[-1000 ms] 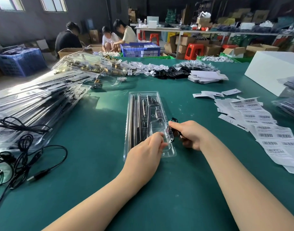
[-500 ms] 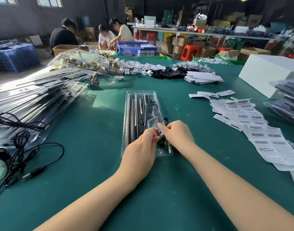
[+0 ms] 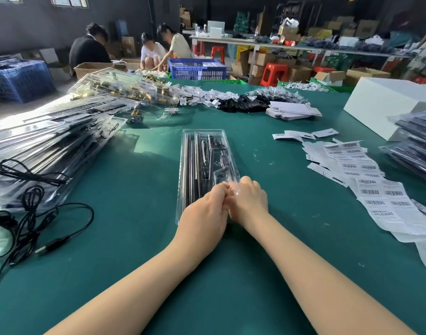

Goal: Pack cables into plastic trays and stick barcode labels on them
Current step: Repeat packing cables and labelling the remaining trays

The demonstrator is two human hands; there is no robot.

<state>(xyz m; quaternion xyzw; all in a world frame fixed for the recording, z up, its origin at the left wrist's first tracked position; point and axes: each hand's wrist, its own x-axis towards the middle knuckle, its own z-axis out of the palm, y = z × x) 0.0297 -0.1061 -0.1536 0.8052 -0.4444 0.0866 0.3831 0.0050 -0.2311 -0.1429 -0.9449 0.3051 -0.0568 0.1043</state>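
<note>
A clear plastic tray (image 3: 202, 155) lies lengthwise in the middle of the green table (image 3: 125, 238), with dark rods and metal parts in its slots. My left hand (image 3: 203, 213) and my right hand (image 3: 249, 201) meet over the tray's near right end. Their fingertips are curled together on the clear plastic there. The black cable is hidden under my hands. Sheets of barcode labels (image 3: 376, 192) lie spread on the table to the right.
A stack of filled trays (image 3: 50, 134) and loose black cables (image 3: 35, 213) sit at the left. More filled trays (image 3: 414, 151) and a white box (image 3: 385, 105) are at the right. Black cable coils (image 3: 245, 102) and white cards (image 3: 291, 111) lie at the back. Three people work beyond the table.
My right hand brought the black cable coil from beside the tray's right edge onto its near end. Both hands have closed together over it, and the cable no longer shows.
</note>
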